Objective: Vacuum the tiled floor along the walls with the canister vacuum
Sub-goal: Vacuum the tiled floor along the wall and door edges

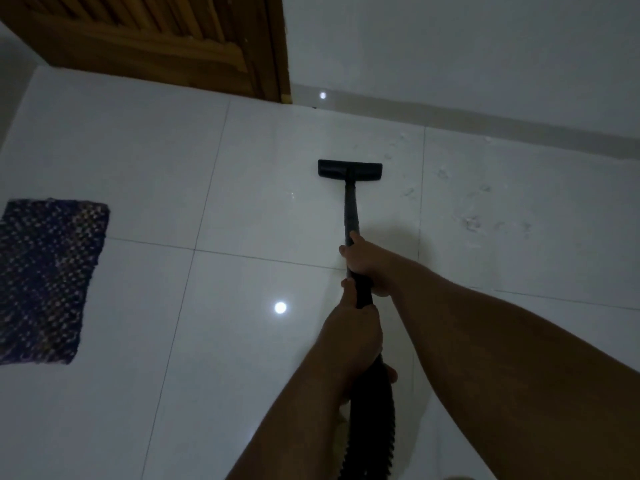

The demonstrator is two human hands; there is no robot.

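Note:
A black vacuum wand point(350, 209) runs forward from my hands to a flat black floor head point(349, 169) lying on the glossy white tiled floor point(242, 209), short of the wall. My right hand point(367, 263) grips the wand further along. My left hand point(353, 327) grips the handle just behind it. The ribbed black hose point(372, 420) drops from the handle between my forearms to the bottom edge. Pale dust and smudges point(471, 221) lie on the tiles to the right of the head. The canister is out of view.
A white wall point(450, 46) with a grey skirting strip point(485, 121) runs across the back right. A brown wooden louvred door point(156, 36) stands at the back left. A dark woven mat point(48, 278) lies on the floor at the left.

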